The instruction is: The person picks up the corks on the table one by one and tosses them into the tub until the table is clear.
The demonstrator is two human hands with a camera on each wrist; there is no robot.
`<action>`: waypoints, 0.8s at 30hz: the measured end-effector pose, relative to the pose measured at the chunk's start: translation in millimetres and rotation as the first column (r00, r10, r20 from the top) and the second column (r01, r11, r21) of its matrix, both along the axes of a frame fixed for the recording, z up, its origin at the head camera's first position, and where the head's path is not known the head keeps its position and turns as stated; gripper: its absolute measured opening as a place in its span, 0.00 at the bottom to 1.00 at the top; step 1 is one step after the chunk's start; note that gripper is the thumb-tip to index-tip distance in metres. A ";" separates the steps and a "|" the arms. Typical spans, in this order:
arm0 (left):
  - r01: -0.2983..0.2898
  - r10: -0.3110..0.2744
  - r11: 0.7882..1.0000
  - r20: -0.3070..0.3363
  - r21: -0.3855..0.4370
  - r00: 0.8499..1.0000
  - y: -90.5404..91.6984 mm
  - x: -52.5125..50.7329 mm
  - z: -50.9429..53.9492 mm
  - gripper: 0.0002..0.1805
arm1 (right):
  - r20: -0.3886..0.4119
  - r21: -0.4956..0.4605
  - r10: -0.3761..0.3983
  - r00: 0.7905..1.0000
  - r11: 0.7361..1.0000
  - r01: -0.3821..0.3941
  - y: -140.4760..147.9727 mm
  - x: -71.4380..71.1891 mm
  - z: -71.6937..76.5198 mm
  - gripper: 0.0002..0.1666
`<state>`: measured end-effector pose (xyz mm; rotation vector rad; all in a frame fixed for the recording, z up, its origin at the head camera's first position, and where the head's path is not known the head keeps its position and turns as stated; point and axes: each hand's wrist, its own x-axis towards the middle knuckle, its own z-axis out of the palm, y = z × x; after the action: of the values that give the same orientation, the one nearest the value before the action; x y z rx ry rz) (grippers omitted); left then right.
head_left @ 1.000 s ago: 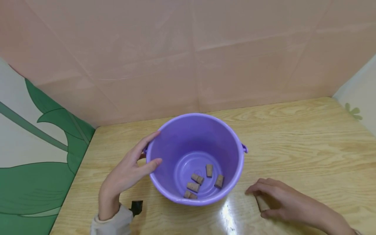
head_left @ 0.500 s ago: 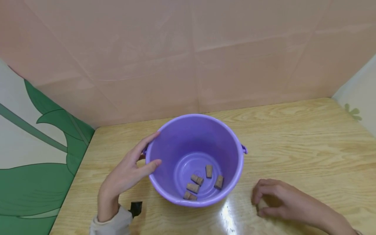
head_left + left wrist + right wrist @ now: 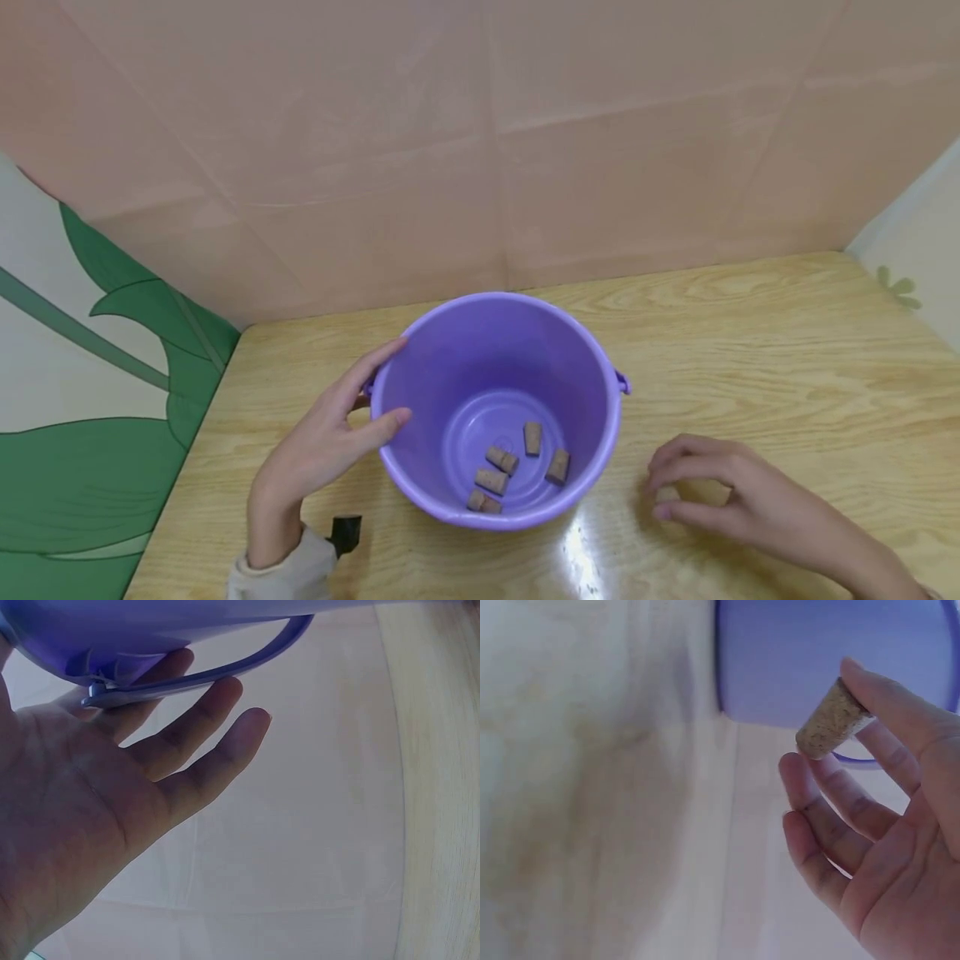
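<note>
A purple bucket [image 3: 495, 517] stands on the wooden table, with several corks [image 3: 492, 480] lying on its bottom. My left hand [image 3: 318, 446] holds the bucket's left rim, thumb over the inside wall. In the left wrist view, the other fingers extend below the bucket's handle [image 3: 210, 675]. To the right of the bucket, my right hand [image 3: 738, 492] pinches a tapered cork [image 3: 831, 724] between thumb and fingertips. From the head, that cork is mostly hidden by the fingers. In the right wrist view, the remaining fingers curve loosely below it.
A small black object [image 3: 346, 534] sits by the left sleeve. The wooden table [image 3: 787, 358] meets a pinkish covered wall [image 3: 495, 150] at the back. A panel with green leaf pictures [image 3: 97, 467] borders the left side; a pale one [image 3: 918, 242] borders the right.
My right hand has drawn the cork back slightly, then risen a little from the table with the cork pinched. My left hand and the bucket have stayed in place.
</note>
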<state>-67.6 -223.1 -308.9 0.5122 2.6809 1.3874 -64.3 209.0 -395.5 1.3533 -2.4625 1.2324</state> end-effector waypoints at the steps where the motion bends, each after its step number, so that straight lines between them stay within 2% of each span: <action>1: 0.001 -0.001 1.000 0.001 0.000 1.000 0.0 0.0 -0.2 0.38 | -0.012 0.011 -0.027 1.000 1.000 0.027 -0.4 0.2 3.3 0.25; 4: 0.003 -0.003 1.000 0.002 -0.002 1.000 0.2 0.1 -0.4 0.38 | -0.030 0.016 -0.088 0.996 0.996 0.088 -2.2 1.2 13.6 0.29; 10: 0.002 -0.002 1.000 -0.004 -0.009 1.000 0.6 0.3 1.0 0.38 | -0.082 -0.090 -0.172 0.982 0.982 0.165 -5.6 0.3 29.4 0.33; 13: 0.002 -0.002 1.000 -0.004 -0.010 1.000 0.4 0.4 1.3 0.38 | -0.109 -0.159 -0.210 0.972 0.968 0.192 -7.6 -2.0 36.2 0.30; 15: 0.002 -0.002 1.000 -0.003 -0.009 1.000 0.1 0.6 1.2 0.38 | -0.116 -0.231 -0.208 0.971 0.957 0.177 -10.4 -4.3 40.8 0.25; 18: 0.001 -0.001 1.000 -0.004 -0.008 1.000 -0.3 0.9 0.9 0.38 | -0.114 -0.354 -0.164 0.980 0.928 0.114 -18.0 -8.4 48.3 0.17; 24: -0.001 0.001 1.000 -0.014 -0.012 1.000 -0.2 0.8 1.1 0.38 | -0.083 -0.549 -0.058 0.995 0.836 0.003 -34.4 -12.2 64.8 0.16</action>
<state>-66.8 -223.4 -307.8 0.5215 2.6995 1.3725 -76.6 174.6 -330.7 1.1639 -1.8332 1.6486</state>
